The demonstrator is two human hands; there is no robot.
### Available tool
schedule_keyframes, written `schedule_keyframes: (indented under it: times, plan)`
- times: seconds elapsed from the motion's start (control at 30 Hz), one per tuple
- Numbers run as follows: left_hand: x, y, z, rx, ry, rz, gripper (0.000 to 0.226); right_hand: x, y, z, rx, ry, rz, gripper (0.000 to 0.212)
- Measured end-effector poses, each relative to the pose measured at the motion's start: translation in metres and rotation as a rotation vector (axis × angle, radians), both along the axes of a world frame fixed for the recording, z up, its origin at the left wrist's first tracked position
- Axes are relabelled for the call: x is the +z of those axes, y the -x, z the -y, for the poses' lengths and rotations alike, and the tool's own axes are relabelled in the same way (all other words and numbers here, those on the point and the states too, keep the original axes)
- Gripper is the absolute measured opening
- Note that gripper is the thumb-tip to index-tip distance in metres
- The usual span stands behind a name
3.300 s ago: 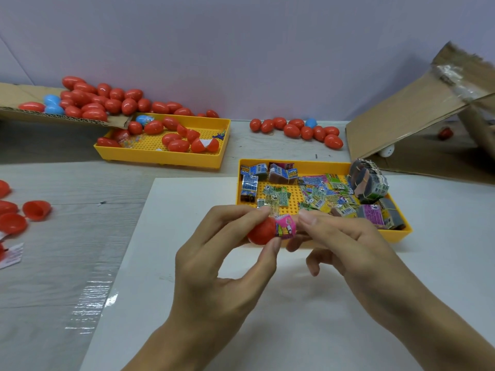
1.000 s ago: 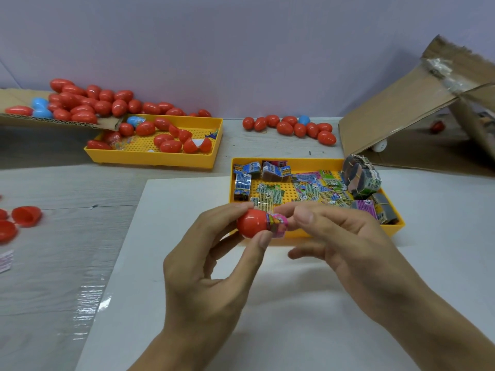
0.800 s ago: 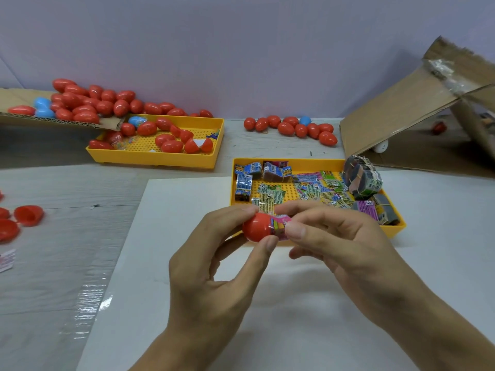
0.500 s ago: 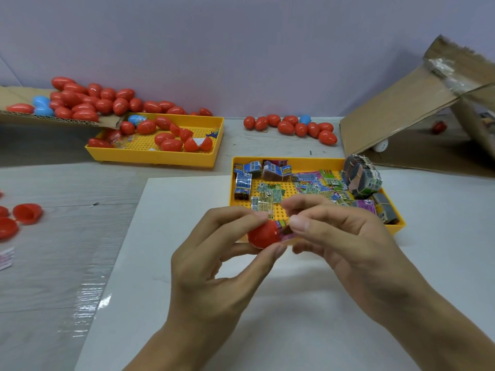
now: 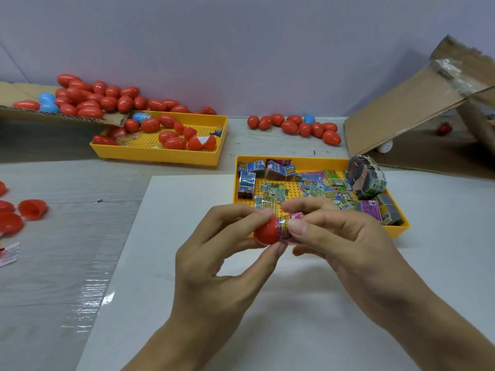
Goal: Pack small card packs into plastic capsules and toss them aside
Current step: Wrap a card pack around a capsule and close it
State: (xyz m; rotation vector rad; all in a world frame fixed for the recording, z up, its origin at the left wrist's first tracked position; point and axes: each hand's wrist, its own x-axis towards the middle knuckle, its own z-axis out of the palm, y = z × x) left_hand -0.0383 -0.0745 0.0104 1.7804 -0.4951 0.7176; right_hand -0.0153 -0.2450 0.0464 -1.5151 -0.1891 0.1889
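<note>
My left hand pinches a red capsule half between thumb and fingertips, above the white sheet. A pink card pack, rolled up, sticks out of the half's open right side. My right hand pinches that pack with thumb and fingers. Right behind my hands stands a yellow tray with several loose and bundled card packs.
A second yellow tray at back left holds red capsules and halves. A cardboard flap carries more capsules. A row of closed capsules lies by the wall. An open cardboard box stands at right. Loose red halves lie far left.
The pink pack, nearly hidden between my fingers half a second ago, now shows further out of the red half. Both hands stay in about the same place.
</note>
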Motion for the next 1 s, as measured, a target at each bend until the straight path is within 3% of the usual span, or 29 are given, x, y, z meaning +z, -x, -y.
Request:
schedule_keyframes:
  times: [0.13,0.4,0.57,0.9,1.0]
  plan:
    - [0.0011,0.0016,0.0010,-0.017,0.021,-0.011,0.035,0.0008,0.0003,-0.0002,-0.032,0.054,0.069,0.031]
    - [0.0047,0.0023,0.0014,0.035,0.008,0.020,0.034,0.0034,0.0010,-0.0005,-0.043,0.053,0.092,0.019]
    - [0.0058,0.0031,0.0009,0.067,-0.019,0.049,0.034,0.0033,0.0014,-0.0019,-0.053,0.102,0.098,0.031]
    - [0.0048,0.0049,0.0029,0.054,-0.108,0.106,0.034,0.0058,-0.0007,-0.0006,-0.012,-0.023,-0.119,0.024]
    - [0.0054,0.0057,0.0024,0.052,-0.113,0.113,0.035,0.0087,-0.0017,0.0008,-0.005,-0.099,-0.209,0.042]
